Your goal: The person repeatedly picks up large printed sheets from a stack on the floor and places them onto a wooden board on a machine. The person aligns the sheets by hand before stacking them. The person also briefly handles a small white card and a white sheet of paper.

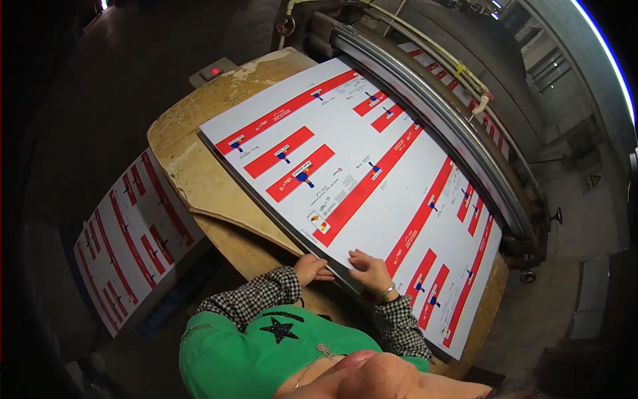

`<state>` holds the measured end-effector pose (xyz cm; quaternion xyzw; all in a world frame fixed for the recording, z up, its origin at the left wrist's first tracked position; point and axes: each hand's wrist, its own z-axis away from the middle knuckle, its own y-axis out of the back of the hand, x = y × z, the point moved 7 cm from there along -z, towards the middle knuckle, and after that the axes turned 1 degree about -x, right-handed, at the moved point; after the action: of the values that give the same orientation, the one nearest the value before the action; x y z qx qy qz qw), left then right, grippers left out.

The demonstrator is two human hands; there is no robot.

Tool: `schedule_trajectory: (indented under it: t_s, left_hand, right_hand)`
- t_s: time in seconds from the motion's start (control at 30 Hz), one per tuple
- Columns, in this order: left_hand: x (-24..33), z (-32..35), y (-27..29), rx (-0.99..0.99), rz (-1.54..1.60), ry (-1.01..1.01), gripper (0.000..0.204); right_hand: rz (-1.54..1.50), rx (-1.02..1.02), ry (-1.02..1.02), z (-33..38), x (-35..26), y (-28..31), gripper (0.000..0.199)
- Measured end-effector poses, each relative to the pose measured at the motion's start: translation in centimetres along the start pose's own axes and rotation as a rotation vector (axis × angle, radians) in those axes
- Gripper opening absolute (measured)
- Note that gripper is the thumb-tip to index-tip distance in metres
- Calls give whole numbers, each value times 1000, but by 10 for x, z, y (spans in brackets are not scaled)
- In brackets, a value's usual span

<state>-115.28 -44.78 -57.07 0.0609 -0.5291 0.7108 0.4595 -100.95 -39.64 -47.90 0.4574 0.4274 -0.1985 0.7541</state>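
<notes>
A large white sheet (405, 179) printed with red bands and small blue figures lies on a worn wooden board, its far edge against a metal roller (438, 113). At the sheet's near edge, my left hand (311, 269) is closed, with thumb and fingers pinching the edge. Just to its right, my right hand (373, 274) rests on the sheet near the same edge, fingers bent and the thumb apart from them. A dark strip runs along the near edge under the sheet. The undersides of my fingers are hidden.
The wooden board (179, 143) extends left of the sheet. Lower down at left stands a stack of similar printed sheets (136, 243). A box with a red light (214, 71) sits beside the board. Pipes (458, 70) run above the roller, and more printed sheet shows beyond it.
</notes>
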Motion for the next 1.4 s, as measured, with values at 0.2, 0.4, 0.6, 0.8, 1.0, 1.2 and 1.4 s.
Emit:
schedule_trajectory:
  t_s: [0.2, 0.4, 0.6, 0.8, 1.0, 1.2, 1.4]
  left_hand:
    - [-7, -10, 3, 20, -37, 77, 32]
    - [-3, -7, 9, 42, -111, 41, 29]
    - [5, -4, -3, -98, -167, -15, 26]
    - [-4, -11, 8, 91, -69, -52, 23]
    - [-19, -19, 41, 187, -135, -39, 27]
    - [-1, -6, 11, 59, -46, -26, 28]
    - [-3, -14, 4, 3, -169, 3, 36]
  right_hand:
    - [352, 577, -19, -46, 59, 46, 38]
    - [705, -100, 11, -26, 1, -35, 102]
    - [569, -81, 92, -7, 3, -21, 81]
    - [227, 16, 54, 5, -27, 34, 25]
    - [158, 22, 104, 10, -18, 3, 40]
    - [194, 12, 72, 4, 15, -10, 47]
    - [495, 623, -99, -43, 82, 50, 50]
